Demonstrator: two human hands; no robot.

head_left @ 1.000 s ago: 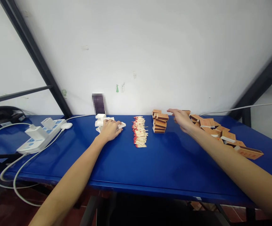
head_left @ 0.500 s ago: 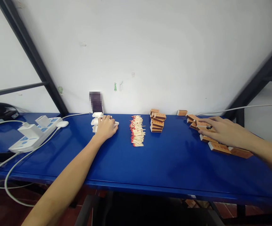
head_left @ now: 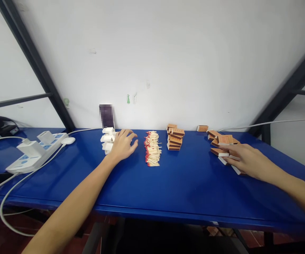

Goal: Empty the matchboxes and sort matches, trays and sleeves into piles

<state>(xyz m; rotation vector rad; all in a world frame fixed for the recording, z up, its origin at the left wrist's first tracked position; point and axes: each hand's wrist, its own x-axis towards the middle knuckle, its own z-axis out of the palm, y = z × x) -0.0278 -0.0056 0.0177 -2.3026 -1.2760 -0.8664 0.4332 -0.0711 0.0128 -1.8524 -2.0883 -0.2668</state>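
Observation:
My left hand is at the right side of a heap of white matchbox trays, fingers curved and thumb held apart, with nothing visible in its grasp. Some trays lie partly behind its fingers. On the right, my right hand curls over several matchboxes; the white end of one shows between thumb and fingers. Its palm hides part of these boxes. A long pile of red-tipped matches lies between the hands. Right of it stands an uneven stack of orange-brown matchboxes.
A single matchbox rests against the wall. A white power strip with plugs and looping cables takes up the left of the blue table. Black metal frame bars slant up at both sides. A pixelated dark panel leans at the back.
My right hand has moved slightly down, and the nearer matchboxes have slid left into a tighter group. My left hand has shifted right, off the white trays, its thumb opening outward.

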